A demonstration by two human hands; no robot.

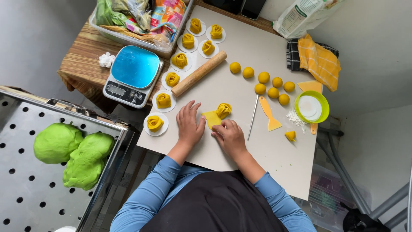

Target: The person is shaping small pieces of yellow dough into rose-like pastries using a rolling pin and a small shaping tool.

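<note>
Two hands work one yellow dough piece (pixel 218 115) mid-bench (pixel 240 141) — right hand (pixel 230 136) fingers pinch its flat end, left hand (pixel 190 124) rests flat beside it, fingers spread, holding nothing — near a rolling pin (pixel 199 73).

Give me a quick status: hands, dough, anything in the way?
Left hand flat beside yellow dough strip. Right hand pinching its end. Metal rod alongside, clear.
</note>
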